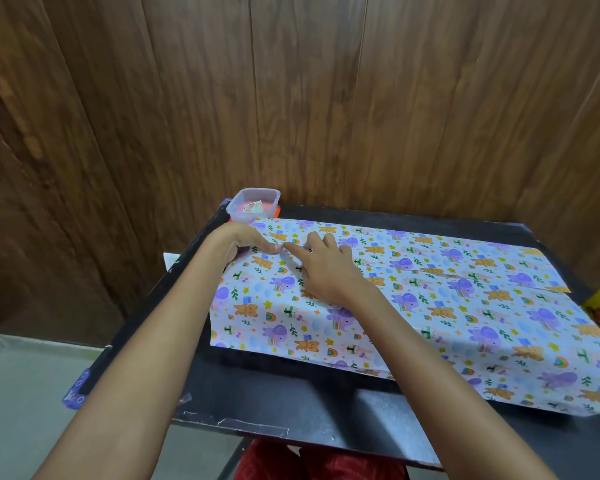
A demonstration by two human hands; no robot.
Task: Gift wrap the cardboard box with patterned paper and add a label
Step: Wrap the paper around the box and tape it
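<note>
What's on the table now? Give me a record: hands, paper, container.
table: black
patterned paper: animal print, folded over, seam on top
left hand: on the paper's far left end, grip unclear
right hand: index finger pressing the paper, touching the left hand
container: clear plastic, far left corner, small slips inside

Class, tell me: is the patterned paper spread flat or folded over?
Folded over: the paper has an overlapping edge along its top, and its near side drops to the table.
</note>
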